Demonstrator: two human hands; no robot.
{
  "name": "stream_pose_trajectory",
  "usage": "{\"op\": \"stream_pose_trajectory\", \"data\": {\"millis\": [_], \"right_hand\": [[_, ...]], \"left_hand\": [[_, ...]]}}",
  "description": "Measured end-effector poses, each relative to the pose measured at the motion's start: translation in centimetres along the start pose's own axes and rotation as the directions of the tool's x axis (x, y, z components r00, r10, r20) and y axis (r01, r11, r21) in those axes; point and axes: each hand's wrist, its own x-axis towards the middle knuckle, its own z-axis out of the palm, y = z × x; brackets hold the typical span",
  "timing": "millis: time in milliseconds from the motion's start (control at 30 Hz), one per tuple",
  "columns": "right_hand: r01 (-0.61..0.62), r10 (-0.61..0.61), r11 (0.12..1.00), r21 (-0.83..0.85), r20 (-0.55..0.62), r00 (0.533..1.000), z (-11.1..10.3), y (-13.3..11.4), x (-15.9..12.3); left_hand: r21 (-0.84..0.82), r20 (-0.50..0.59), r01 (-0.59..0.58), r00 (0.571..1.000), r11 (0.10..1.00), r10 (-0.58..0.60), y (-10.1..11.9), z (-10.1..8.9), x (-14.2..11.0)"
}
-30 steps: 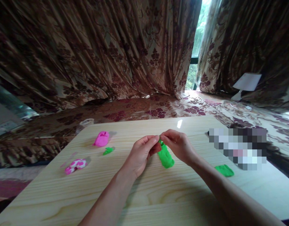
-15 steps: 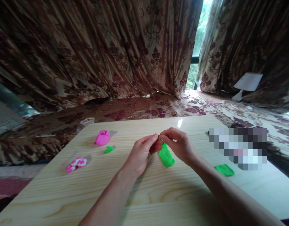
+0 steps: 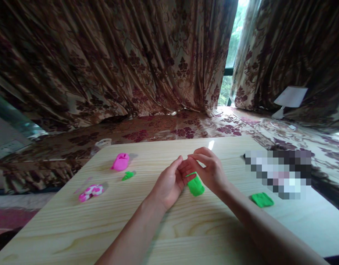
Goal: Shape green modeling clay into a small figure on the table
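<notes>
My left hand [image 3: 171,181] is turned palm up, fingers apart and slightly curled, with nothing visible in it. My right hand [image 3: 210,167] hovers against its fingertips, thumb and forefinger pinched together; whatever lies between them is too small to make out. Under both hands a flattened strip of green modelling clay [image 3: 196,186] lies on the table, its far end partly covered by my left fingers. A second flat green clay piece [image 3: 262,200] rests to the right of my right forearm.
A pink clay lump [image 3: 121,162], a small green clay piece [image 3: 128,176] and a pink-and-white clay shape [image 3: 91,193] lie at the left of the wooden table [image 3: 186,243]. A blurred-out item [image 3: 279,175] occupies the right side. A white lamp [image 3: 291,97] stands beyond.
Earlier both hands pinched a small green clay bit between their fingertips. Since then my left hand has opened and turned palm up, and the green bit is no longer visible.
</notes>
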Motion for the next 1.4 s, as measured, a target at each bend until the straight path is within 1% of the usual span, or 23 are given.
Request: {"op": "stream_pose_trajectory", "data": {"millis": [67, 133, 267, 333, 433, 600, 700, 767, 833, 900, 967, 1000, 1033, 1067, 1100, 1133, 1200, 1233, 1267, 1333, 1367, 1400], "right_hand": [[0.065, -0.065, 0.996, -0.066, 0.011, 0.998, 0.0, -0.3, -0.1], [0.102, -0.100, 0.991, -0.084, 0.029, 0.995, 0.1, -0.6, -0.2], [0.117, -0.113, 0.991, -0.067, 0.061, 0.992, 0.3, -1.0, -0.2], [0.131, -0.128, 0.991, -0.030, 0.078, 0.989, 0.4, -0.9, -0.2], [0.135, -0.135, 0.991, -0.002, 0.042, 0.990, 0.5, -0.8, -0.1], [0.118, -0.117, 0.990, -0.072, 0.031, 0.993, -0.2, -0.6, 0.1], [0.135, -0.128, 0.985, -0.110, 0.062, 0.990, -0.5, -0.7, 0.1], [0.150, -0.142, 0.985, -0.090, 0.085, 0.986, -0.6, -0.8, 0.3], [0.151, -0.144, 0.986, -0.076, 0.091, 0.985, -0.5, -0.9, 1.0], [0.149, -0.137, 0.980, -0.134, 0.099, 0.986, -0.4, -1.3, 2.1], [0.154, -0.128, 0.956, -0.249, 0.116, 0.985, -0.3, -2.1, 3.2], [0.151, -0.121, 0.941, -0.304, 0.116, 0.986, -0.3, -2.9, 3.5], [0.150, -0.117, 0.926, -0.346, 0.115, 0.986, -0.2, -3.8, 3.7], [0.158, -0.121, 0.915, -0.371, 0.120, 0.985, 0.0, -4.9, 3.7], [0.182, -0.136, 0.908, -0.378, 0.144, 0.980, 0.3, -6.2, 3.5], [0.232, -0.170, 0.902, -0.364, 0.195, 0.966, 0.6, -7.4, 3.1], [0.336, -0.243, 0.892, -0.304, 0.306, 0.920, 1.3, -9.5, 2.5], [0.345, -0.249, 0.895, -0.283, 0.325, 0.912, 1.7, -10.3, 2.2], [0.313, -0.228, 0.907, -0.284, 0.295, 0.928, 1.9, -10.8, 2.1], [0.150, -0.098, 0.939, -0.308, 0.179, 0.979, 2.2, -11.3, 1.9], [0.085, -0.043, 0.946, -0.312, 0.139, 0.989, 2.2, -11.4, 1.7], [0.065, -0.026, 0.950, -0.305, 0.130, 0.991, 2.3, -11.4, 1.5]], "left_hand": [[-0.124, 0.055, 0.050, 0.998, 0.991, -0.043, 0.1, 0.1, 0.1], [-0.179, 0.077, 0.064, 0.996, 0.982, -0.051, 0.2, 0.1, 0.2], [-0.191, 0.038, 0.029, 0.999, 0.981, -0.022, 0.5, -0.1, 0.4], [-0.181, 0.012, -0.006, 1.000, 0.983, 0.008, 0.7, -0.2, 0.4], [-0.139, 0.016, -0.021, 1.000, 0.990, 0.023, 0.9, -0.4, 0.3], [0.003, 0.054, -0.011, 0.998, 1.000, 0.011, 0.7, -0.1, -0.1], [0.052, 0.042, -0.083, 0.996, 0.995, 0.081, 0.5, 0.0, 0.0], [0.087, 0.018, -0.125, 0.992, 0.988, 0.124, 0.5, 0.0, 0.3], [0.088, -0.007, -0.138, 0.990, 0.987, 0.139, 0.5, 0.3, 0.3], [0.046, 0.014, -0.154, 0.988, 0.987, 0.154, 0.7, 1.0, -0.2], [-0.026, 0.101, -0.146, 0.984, 0.989, 0.148, 1.3, 2.1, -1.2], [-0.071, 0.153, -0.125, 0.979, 0.990, 0.134, 1.8, 2.7, -1.8], [-0.092, 0.210, -0.076, 0.973, 0.993, 0.094, 2.4, 3.3, -2.4], [-0.107, 0.237, -0.061, 0.968, 0.992, 0.085, 3.0, 3.7, -3.0], [-0.122, 0.242, -0.074, 0.965, 0.990, 0.102, 3.6, 4.1, -3.4], [-0.139, 0.230, -0.108, 0.963, 0.984, 0.138, 4.1, 4.3, -3.8], [-0.177, 0.174, -0.210, 0.955, 0.961, 0.241, 4.6, 4.5, -4.2], [-0.190, 0.153, -0.244, 0.949, 0.951, 0.274, 4.7, 4.5, -4.3], [-0.196, 0.144, -0.259, 0.946, 0.946, 0.289, 4.6, 4.4, -4.4], [-0.189, 0.156, -0.236, 0.951, 0.953, 0.266, 4.2, 4.1, -4.8], [-0.179, 0.155, -0.228, 0.954, 0.957, 0.256, 4.1, 4.0, -4.9], [-0.171, 0.141, -0.241, 0.954, 0.955, 0.265, 4.0, 3.7, -5.1]]}}
